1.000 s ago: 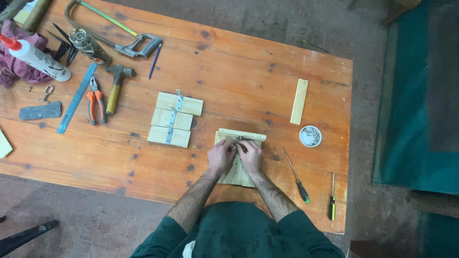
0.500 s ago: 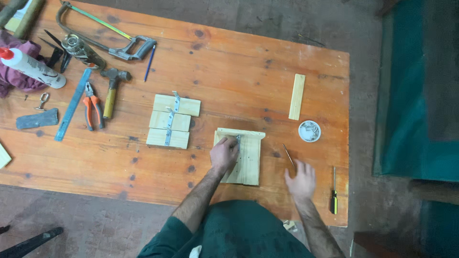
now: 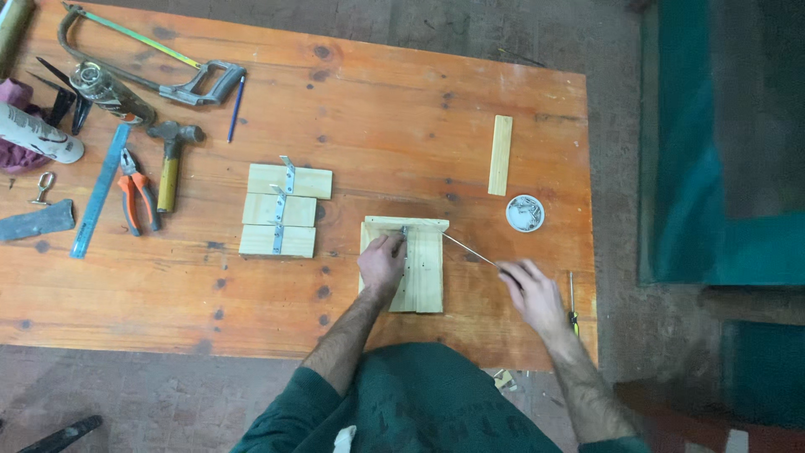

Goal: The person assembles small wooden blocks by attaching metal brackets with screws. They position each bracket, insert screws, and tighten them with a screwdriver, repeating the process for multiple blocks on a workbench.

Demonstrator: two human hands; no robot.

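Left hand [image 3: 383, 262] pinches small screw at top of pale wooden slat panel [image 3: 423, 277]; right hand [image 3: 527, 289] grips long thin screwdriver [image 3: 470, 249], tip at screw. Step: driving screw, judged.

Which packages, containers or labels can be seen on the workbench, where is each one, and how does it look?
White tube: far left edge, lying on a purple cloth; cylinder, white with a red part.
Printed cartridge: upper left, beside the hacksaw; grey cylinder lying at a slant, label too small to make out.
Small round dish: right side, below a wood strip; white, holds small metal pieces.
No signs or screens.
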